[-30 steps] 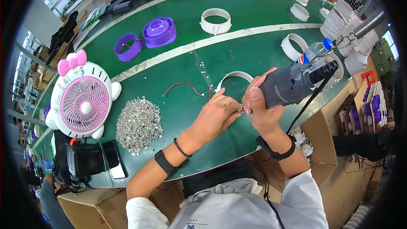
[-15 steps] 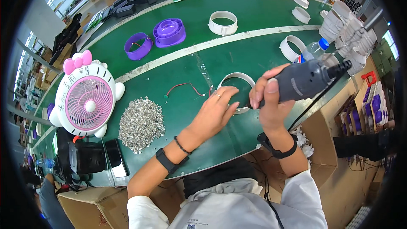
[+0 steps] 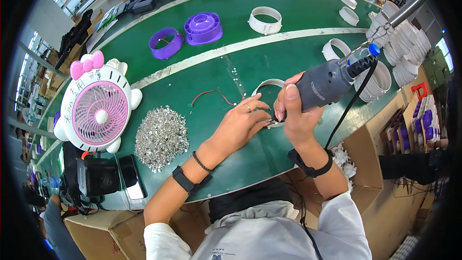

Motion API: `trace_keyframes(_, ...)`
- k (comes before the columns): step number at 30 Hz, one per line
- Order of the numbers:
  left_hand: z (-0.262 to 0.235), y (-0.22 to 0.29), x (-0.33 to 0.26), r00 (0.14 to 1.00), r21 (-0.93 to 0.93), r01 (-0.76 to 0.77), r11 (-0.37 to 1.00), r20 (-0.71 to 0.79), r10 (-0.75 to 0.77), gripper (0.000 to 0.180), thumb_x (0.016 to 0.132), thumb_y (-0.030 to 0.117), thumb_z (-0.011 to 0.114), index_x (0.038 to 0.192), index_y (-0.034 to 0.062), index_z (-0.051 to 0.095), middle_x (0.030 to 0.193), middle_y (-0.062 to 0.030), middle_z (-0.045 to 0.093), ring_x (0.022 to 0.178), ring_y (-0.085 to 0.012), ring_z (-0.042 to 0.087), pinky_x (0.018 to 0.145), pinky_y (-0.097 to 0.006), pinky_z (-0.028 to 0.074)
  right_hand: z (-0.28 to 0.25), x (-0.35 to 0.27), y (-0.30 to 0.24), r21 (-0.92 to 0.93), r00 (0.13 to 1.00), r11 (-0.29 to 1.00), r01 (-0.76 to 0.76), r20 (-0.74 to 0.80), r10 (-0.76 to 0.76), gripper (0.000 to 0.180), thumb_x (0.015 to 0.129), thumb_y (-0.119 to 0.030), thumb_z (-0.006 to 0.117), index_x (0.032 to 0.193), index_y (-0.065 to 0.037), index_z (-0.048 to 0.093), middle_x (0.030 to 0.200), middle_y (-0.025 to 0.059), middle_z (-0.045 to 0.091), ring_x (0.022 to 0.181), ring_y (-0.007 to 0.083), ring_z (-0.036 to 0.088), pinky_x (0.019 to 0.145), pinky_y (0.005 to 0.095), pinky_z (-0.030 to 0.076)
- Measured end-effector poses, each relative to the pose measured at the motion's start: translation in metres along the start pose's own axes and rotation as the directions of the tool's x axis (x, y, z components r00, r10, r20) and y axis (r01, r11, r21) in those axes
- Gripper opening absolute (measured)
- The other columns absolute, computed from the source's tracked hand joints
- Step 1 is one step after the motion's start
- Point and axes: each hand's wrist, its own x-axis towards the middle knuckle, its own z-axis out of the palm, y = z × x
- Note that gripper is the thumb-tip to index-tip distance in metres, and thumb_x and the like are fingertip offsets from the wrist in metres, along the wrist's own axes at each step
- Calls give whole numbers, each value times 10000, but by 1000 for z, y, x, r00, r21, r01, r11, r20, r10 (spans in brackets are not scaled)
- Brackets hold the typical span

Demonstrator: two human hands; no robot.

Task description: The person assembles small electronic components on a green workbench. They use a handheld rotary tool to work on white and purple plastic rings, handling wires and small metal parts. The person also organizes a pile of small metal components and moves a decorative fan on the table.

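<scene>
The white ring housing (image 3: pixel 269 86) lies flat on the green tabletop (image 3: pixel 288 5), close to its near edge and directly under both hands — only its far arc shows past the fingers. The left hand (image 3: pixel 240 123) comes in from the lower left, with its fingers curled down on the ring's near rim, pinching something too small to make out. The right hand (image 3: pixel 294 110) is wrapped tight around the grey electric screwdriver (image 3: pixel 327 83). The tool's long axis slants from upper right, where its black cord (image 3: pixel 347 108) leaves, down-left to the tip — which meets the ring just beside the left fingertips. A thin red wire (image 3: pixel 211 94) trails left from the ring. Further left sits a heap of silver screws (image 3: pixel 161 137), then a pink-and-white desk fan (image 3: pixel 98 110) near the tabletop's left end.
</scene>
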Motion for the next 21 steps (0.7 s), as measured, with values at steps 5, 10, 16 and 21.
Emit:
trace_keyframes(5, 0, 2, 0, 1000, -3, -13, 1000, -13, 13, 147, 927, 119, 748, 1057, 52, 736, 1196, -100, 684, 1349, -406, 569, 1134, -485, 494, -3, -4, 7, 66, 995, 994, -88, -47, 91, 247, 925, -132, 814, 1018, -20, 615, 826, 34, 654, 688, 97, 625, 623, 259, 509)
trace_keyframes(10, 0, 7, 2, 999, 5, -19, 1000, -35, 19, 136, 908, 103, 756, 1024, 40, 722, 1131, -90, 692, 1173, -364, 654, 1183, -476, 474, 1, -3, 4, 30, 990, 990, -139, -20, 139, 226, 898, -131, 854, 938, -22, 660, 837, 11, 683, 740, 84, 650, 680, 257, 524)
trace_keyframes(16, 2, 8, 4, 998, 47, -38, 998, -43, 40, 128, 913, 115, 750, 1015, 43, 720, 1104, -79, 694, 1028, -350, 698, 1193, -464, 478, 1, -1, 0, 57, 992, 993, -107, -63, 111, 246, 917, -130, 833, 1021, -22, 638, 812, 22, 663, 689, 86, 633, 629, 252, 506)
trace_keyframes(21, 6, 5, 7, 997, 83, 28, 996, -75, -22, 211, 926, 164, 756, 1104, 59, 712, 1155, -90, 695, 1044, -358, 709, 1083, -459, 553, -5, 11, -29, 151, 991, 986, 70, -124, -51, 265, 974, -152, 765, 1104, -31, 569, 748, 28, 602, 542, 88, 549, 490, 250, 445)
